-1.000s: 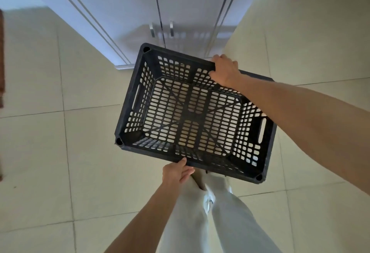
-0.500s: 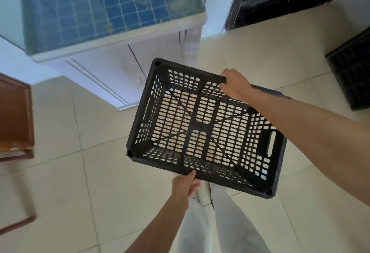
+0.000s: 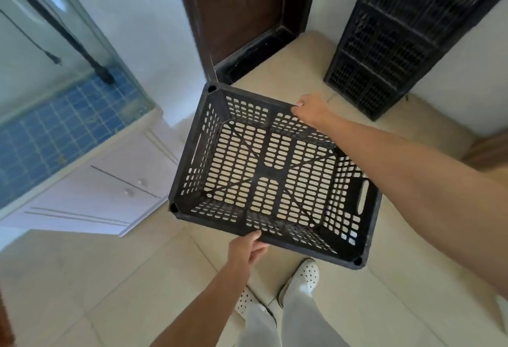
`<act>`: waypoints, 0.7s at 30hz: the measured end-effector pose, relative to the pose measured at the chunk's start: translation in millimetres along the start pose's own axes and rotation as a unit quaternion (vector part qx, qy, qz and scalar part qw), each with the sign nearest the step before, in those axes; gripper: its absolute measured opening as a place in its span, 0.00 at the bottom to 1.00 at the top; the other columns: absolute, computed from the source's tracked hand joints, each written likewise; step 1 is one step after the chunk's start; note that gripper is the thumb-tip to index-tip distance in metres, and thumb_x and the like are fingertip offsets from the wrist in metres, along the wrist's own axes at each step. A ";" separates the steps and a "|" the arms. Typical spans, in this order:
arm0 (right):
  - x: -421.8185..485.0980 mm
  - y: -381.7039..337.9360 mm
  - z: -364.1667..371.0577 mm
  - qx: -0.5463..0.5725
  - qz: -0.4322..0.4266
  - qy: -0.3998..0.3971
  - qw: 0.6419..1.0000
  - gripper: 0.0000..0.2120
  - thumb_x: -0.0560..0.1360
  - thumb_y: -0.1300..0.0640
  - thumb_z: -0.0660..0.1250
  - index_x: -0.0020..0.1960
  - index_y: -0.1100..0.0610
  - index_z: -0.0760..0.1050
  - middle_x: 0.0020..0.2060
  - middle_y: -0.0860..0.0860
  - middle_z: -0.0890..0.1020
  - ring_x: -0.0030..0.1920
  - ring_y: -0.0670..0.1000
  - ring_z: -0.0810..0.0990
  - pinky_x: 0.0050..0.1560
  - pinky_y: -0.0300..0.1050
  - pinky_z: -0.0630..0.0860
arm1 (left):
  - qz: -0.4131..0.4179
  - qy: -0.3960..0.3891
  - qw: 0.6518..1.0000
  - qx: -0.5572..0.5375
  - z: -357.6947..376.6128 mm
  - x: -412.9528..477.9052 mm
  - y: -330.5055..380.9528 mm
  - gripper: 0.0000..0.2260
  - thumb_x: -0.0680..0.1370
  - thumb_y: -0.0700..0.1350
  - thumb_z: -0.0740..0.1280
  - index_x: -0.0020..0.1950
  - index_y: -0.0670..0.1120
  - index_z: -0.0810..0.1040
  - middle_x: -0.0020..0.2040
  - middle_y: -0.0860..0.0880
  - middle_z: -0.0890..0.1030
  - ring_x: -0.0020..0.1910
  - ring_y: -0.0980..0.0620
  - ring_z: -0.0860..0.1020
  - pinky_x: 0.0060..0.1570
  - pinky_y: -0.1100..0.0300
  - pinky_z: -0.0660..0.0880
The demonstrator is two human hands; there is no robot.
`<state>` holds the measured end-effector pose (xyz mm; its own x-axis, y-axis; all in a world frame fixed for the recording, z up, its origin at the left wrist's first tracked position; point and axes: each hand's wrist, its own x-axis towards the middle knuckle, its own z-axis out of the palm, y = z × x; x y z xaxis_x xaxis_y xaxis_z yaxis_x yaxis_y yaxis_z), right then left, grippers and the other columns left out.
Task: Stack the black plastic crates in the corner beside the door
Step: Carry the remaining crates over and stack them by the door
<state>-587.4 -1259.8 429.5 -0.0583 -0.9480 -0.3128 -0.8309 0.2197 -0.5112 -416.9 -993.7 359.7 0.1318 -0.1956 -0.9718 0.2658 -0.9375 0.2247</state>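
Black plastic crate [image 3: 275, 173]: I hold it level by opposite rims for balance.
Left hand [image 3: 246, 249]: pinching the near rim.
Right hand [image 3: 312, 110]: curled over the far rim.
Crate stack [image 3: 398, 33]: likely my target, beside the door [image 3: 242, 6].

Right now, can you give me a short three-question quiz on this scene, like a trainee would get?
1. True or false: the carried crate is empty.
2. The right hand has its grip on which part? A) far rim B) near rim C) side handle slot
3. Fill in: the stack of black crates stands to the ___ of the door.
Key: 1 true; 2 A; 3 right.
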 end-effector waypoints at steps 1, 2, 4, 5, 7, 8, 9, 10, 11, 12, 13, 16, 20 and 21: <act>1.6 9.1 -19.2 0.005 0.013 0.012 1.000 0.15 0.78 0.57 0.63 0.60 0.64 0.76 0.56 0.60 0.80 0.56 0.58 0.78 0.51 0.44 0.73 | 0.005 -0.006 1.000 0.016 13.9 -7.5 7.6 0.06 0.80 0.42 0.67 0.44 0.42 0.77 0.41 0.46 0.84 0.39 0.55 0.78 0.35 0.66 0.69; 3.2 18.2 -38.6 0.007 0.023 0.021 0.999 0.15 0.78 0.57 0.63 0.60 0.64 0.76 0.55 0.59 0.80 0.56 0.58 0.78 0.50 0.44 0.73 | 0.009 -0.012 0.999 0.034 28.4 -15.3 15.2 0.04 0.80 0.42 0.67 0.46 0.42 0.77 0.41 0.46 0.84 0.38 0.55 0.78 0.34 0.66 0.68; 7.5 35.7 -77.8 0.015 0.035 0.038 0.999 0.16 0.78 0.57 0.63 0.61 0.65 0.76 0.54 0.60 0.81 0.56 0.59 0.79 0.53 0.47 0.76 | 0.020 -0.027 0.998 0.054 57.5 -31.8 29.8 0.05 0.80 0.42 0.66 0.53 0.41 0.77 0.42 0.45 0.83 0.37 0.54 0.78 0.33 0.66 0.66; 10.2 44.4 -97.6 0.023 0.042 0.046 0.998 0.16 0.77 0.57 0.63 0.61 0.65 0.76 0.54 0.60 0.81 0.55 0.60 0.80 0.54 0.48 0.78 | 0.027 -0.037 0.997 0.055 72.4 -39.5 36.2 0.07 0.80 0.42 0.66 0.55 0.40 0.77 0.44 0.44 0.84 0.38 0.53 0.79 0.34 0.66 0.67; 16.4 61.6 -136.0 0.032 0.055 0.065 0.996 0.14 0.77 0.57 0.63 0.58 0.64 0.78 0.52 0.60 0.82 0.53 0.59 0.81 0.54 0.48 0.78 | 0.041 -0.062 0.995 0.068 100.3 -52.9 47.6 0.08 0.80 0.41 0.66 0.57 0.40 0.77 0.52 0.42 0.84 0.45 0.51 0.81 0.38 0.66 0.69; 19.5 69.3 -154.5 0.034 0.060 0.074 0.995 0.13 0.77 0.58 0.63 0.55 0.64 0.79 0.51 0.60 0.83 0.52 0.59 0.81 0.52 0.47 0.78 | 0.047 -0.078 0.992 0.082 113.0 -58.0 53.0 0.08 0.80 0.42 0.67 0.57 0.40 0.78 0.55 0.41 0.84 0.48 0.50 0.81 0.40 0.66 0.70; 23.1 76.3 -172.9 0.038 0.061 0.083 0.994 0.12 0.77 0.58 0.62 0.54 0.64 0.79 0.51 0.60 0.83 0.51 0.59 0.81 0.50 0.47 0.78 | 0.058 -0.093 0.989 0.098 125.7 -62.2 58.9 0.08 0.80 0.43 0.68 0.54 0.39 0.78 0.56 0.41 0.84 0.49 0.50 0.81 0.41 0.65 0.70; 26.4 82.6 -190.8 0.042 0.060 0.090 0.993 0.12 0.77 0.58 0.63 0.55 0.63 0.79 0.50 0.60 0.83 0.51 0.59 0.81 0.50 0.47 0.79 | 0.074 -0.106 0.985 0.117 137.8 -64.5 65.1 0.10 0.79 0.45 0.68 0.51 0.38 0.79 0.56 0.42 0.84 0.48 0.52 0.81 0.41 0.66 0.70; 29.6 88.2 -208.4 0.045 0.060 0.096 0.993 0.13 0.78 0.57 0.63 0.57 0.63 0.79 0.51 0.59 0.83 0.51 0.59 0.81 0.51 0.48 0.79 | 0.093 -0.115 0.980 0.133 149.6 -66.0 71.9 0.11 0.78 0.46 0.69 0.49 0.37 0.80 0.54 0.42 0.84 0.47 0.53 0.81 0.41 0.66 0.71; 32.5 93.3 -225.9 0.046 0.063 0.104 0.992 0.14 0.78 0.56 0.63 0.58 0.63 0.78 0.51 0.59 0.83 0.51 0.59 0.81 0.52 0.49 0.79 | 0.109 -0.119 0.976 0.147 161.2 -67.5 79.5 0.12 0.78 0.48 0.70 0.48 0.37 0.80 0.52 0.43 0.85 0.45 0.54 0.81 0.41 0.66 0.71; 36.0 98.2 -242.9 0.046 0.065 0.112 0.991 0.14 0.79 0.56 0.63 0.59 0.62 0.78 0.51 0.59 0.83 0.51 0.59 0.81 0.51 0.49 0.79 | 0.123 -0.118 0.973 0.159 172.9 -69.8 87.9 0.13 0.77 0.49 0.70 0.47 0.37 0.81 0.49 0.44 0.86 0.44 0.55 0.82 0.40 0.67 0.70; 49.5 106.5 -291.1 0.041 0.065 0.144 0.987 0.13 0.78 0.56 0.63 0.59 0.63 0.78 0.51 0.59 0.83 0.49 0.59 0.81 0.48 0.47 0.79 | 0.160 -0.126 0.963 0.179 206.1 -79.1 117.2 0.12 0.75 0.49 0.72 0.43 0.39 0.82 0.41 0.45 0.87 0.38 0.55 0.83 0.37 0.66 0.69; 71.5 109.9 -352.3 0.031 0.064 0.193 0.979 0.14 0.78 0.57 0.64 0.61 0.63 0.77 0.53 0.59 0.82 0.50 0.59 0.81 0.51 0.51 0.81 | 0.199 -0.147 0.949 0.198 251.4 -91.0 165.5 0.13 0.74 0.51 0.73 0.43 0.40 0.83 0.41 0.46 0.87 0.36 0.57 0.85 0.37 0.67 0.71; 78.6 109.5 -367.8 0.027 0.062 0.210 0.975 0.14 0.78 0.57 0.65 0.61 0.63 0.77 0.53 0.59 0.82 0.51 0.59 0.81 0.52 0.51 0.81 | 0.208 -0.150 0.945 0.202 262.6 -93.6 179.3 0.14 0.74 0.51 0.73 0.42 0.40 0.84 0.41 0.47 0.87 0.37 0.58 0.84 0.36 0.67 0.71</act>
<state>-886.5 -1394.9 643.4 -0.3871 -0.9217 -0.0241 -0.7734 0.3388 -0.5358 -632.3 -1219.1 472.2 -0.1484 -0.5875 -0.7955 -0.1433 -0.7831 0.6051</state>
